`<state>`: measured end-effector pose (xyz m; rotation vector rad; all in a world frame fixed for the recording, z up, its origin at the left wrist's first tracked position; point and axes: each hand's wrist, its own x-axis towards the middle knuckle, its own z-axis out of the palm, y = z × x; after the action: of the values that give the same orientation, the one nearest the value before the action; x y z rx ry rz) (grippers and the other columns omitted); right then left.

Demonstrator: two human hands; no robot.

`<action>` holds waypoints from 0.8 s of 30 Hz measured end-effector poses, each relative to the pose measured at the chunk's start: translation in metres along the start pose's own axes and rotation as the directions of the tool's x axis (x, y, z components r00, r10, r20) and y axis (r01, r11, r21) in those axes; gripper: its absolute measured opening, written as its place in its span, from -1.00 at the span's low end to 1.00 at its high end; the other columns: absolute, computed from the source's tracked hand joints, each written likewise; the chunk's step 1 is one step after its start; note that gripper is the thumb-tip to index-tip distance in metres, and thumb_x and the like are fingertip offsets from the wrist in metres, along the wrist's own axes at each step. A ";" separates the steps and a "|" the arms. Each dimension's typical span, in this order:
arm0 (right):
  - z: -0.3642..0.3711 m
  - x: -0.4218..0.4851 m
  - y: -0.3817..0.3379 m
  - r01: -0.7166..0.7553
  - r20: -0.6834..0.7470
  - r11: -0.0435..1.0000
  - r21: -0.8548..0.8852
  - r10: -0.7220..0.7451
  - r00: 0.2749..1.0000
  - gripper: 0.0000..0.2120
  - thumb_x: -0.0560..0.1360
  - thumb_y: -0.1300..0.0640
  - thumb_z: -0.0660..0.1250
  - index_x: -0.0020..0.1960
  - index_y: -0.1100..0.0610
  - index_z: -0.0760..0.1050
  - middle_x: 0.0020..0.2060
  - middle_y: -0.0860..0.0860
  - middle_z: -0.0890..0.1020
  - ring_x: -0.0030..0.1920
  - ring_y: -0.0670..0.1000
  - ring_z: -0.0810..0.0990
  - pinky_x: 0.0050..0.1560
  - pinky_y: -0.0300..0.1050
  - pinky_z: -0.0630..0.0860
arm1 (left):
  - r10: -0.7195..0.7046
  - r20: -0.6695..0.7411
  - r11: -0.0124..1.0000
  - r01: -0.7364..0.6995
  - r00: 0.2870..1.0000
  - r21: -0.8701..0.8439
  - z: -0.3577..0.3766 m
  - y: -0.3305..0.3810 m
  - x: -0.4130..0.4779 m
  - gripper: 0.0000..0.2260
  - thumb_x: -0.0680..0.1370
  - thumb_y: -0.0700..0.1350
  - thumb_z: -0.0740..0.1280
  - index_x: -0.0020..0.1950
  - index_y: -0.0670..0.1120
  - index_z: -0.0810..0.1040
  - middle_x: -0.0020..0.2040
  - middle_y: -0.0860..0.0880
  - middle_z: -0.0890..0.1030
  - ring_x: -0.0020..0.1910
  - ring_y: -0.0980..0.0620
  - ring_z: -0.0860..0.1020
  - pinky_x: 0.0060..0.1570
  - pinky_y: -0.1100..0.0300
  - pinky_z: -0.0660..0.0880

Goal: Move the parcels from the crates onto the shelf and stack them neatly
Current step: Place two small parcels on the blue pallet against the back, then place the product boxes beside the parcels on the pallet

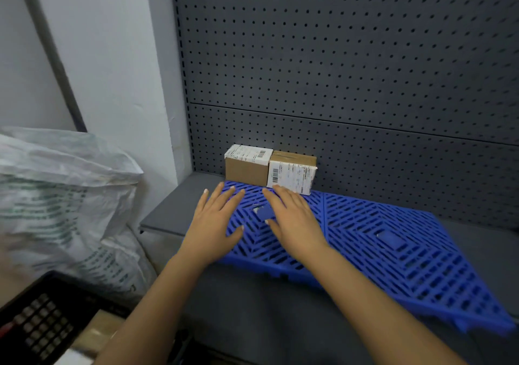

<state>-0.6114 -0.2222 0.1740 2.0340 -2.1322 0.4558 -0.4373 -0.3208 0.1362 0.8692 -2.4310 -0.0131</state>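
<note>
Cardboard, 2 boxes: the left parcel (247,168) and the right parcel (292,175) touch at the back of the blue mat (393,246) on the shelf (168,210), against the pegboard (365,69), probably to leave room in front. The left hand (214,224) and right hand (292,221) lie flat over the mat, fingers straight and apart, holding nothing.

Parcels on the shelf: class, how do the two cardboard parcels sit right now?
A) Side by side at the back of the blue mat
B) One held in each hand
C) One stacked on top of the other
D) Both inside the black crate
A: the left parcel and the right parcel stand next to each other on the blue grid mat, while the left hand and the right hand are flat and hold nothing.
</note>
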 end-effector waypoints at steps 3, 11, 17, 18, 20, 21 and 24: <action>-0.003 -0.023 -0.034 0.042 -0.009 0.998 0.044 -0.042 0.999 -0.39 0.62 0.03 0.17 0.56 0.00 -0.06 0.55 0.01 0.00 0.53 0.06 -0.02 0.49 -0.06 -0.13 | -0.037 -0.066 0.999 0.037 0.997 -0.009 -0.023 -0.001 -0.041 -0.35 0.44 0.19 0.11 0.51 0.02 0.21 0.47 -0.03 0.32 0.52 -0.07 0.10 0.47 -0.07 -0.04; 0.013 -0.061 -0.138 0.241 -0.051 0.960 0.145 -0.236 0.970 -0.42 0.60 0.04 0.22 0.55 0.04 0.06 0.53 0.06 0.12 0.51 0.07 0.09 0.49 -0.04 -0.04 | -0.218 -0.171 0.973 0.227 0.961 0.038 -0.088 -0.014 -0.165 -0.38 0.44 0.16 0.17 0.48 -0.02 0.28 0.45 -0.02 0.34 0.51 -0.05 0.13 0.46 0.01 -0.07; 0.048 -0.079 -0.215 0.396 -0.076 0.905 0.154 -0.389 0.918 -0.43 0.53 0.09 0.32 0.49 0.13 0.22 0.45 0.13 0.31 0.44 0.13 0.27 0.47 -0.01 0.08 | -0.399 -0.183 0.905 0.418 0.899 0.077 -0.116 -0.043 -0.271 -0.38 0.48 0.01 0.40 0.50 0.00 0.25 0.47 0.00 0.32 0.52 -0.03 0.09 0.48 -0.02 -0.09; 0.054 -0.081 -0.226 0.415 -0.073 0.894 0.168 -0.409 0.910 -0.43 0.53 0.10 0.32 0.49 0.13 0.22 0.44 0.14 0.32 0.43 0.13 0.28 0.47 0.00 0.09 | -0.421 -0.191 0.895 0.441 0.887 0.073 -0.118 -0.046 -0.285 -0.39 0.48 0.00 0.39 0.49 0.00 0.27 0.46 -0.01 0.33 0.52 -0.03 0.10 0.48 -0.02 -0.09; 0.065 -0.082 -0.245 0.441 -0.057 0.876 0.192 -0.439 0.897 -0.42 0.54 0.10 0.31 0.49 0.12 0.21 0.44 0.13 0.31 0.44 0.12 0.27 0.47 -0.02 0.07 | -0.463 -0.196 0.874 0.482 0.865 0.065 -0.123 -0.053 -0.309 -0.40 0.49 0.00 0.38 0.49 -0.01 0.27 0.46 -0.01 0.33 0.52 -0.02 0.08 0.47 0.01 -0.12; 0.070 -0.082 -0.253 0.451 -0.047 0.870 0.200 -0.451 0.891 -0.42 0.54 0.10 0.31 0.49 0.12 0.20 0.44 0.12 0.31 0.44 0.12 0.26 0.47 -0.03 0.06 | -0.483 -0.196 0.863 0.502 0.854 0.063 -0.124 -0.057 -0.319 -0.41 0.50 -0.01 0.38 0.49 -0.01 0.27 0.47 -0.01 0.32 0.52 -0.02 0.07 0.47 0.03 -0.14; 0.086 -0.079 -0.274 0.462 -0.023 0.856 0.232 -0.470 0.882 -0.42 0.51 0.13 0.35 0.47 0.15 0.24 0.41 0.14 0.35 0.42 0.14 0.30 0.46 0.00 0.11 | -0.541 -0.202 0.826 0.561 0.817 0.059 -0.126 -0.071 -0.344 -0.40 0.50 0.00 0.38 0.49 -0.01 0.26 0.47 -0.01 0.31 0.52 -0.02 0.06 0.45 0.08 -0.18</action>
<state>-0.3258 -0.1831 0.0974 2.5993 -1.5665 0.6147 -0.1133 -0.1531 0.0590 1.5388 -1.9506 -0.0093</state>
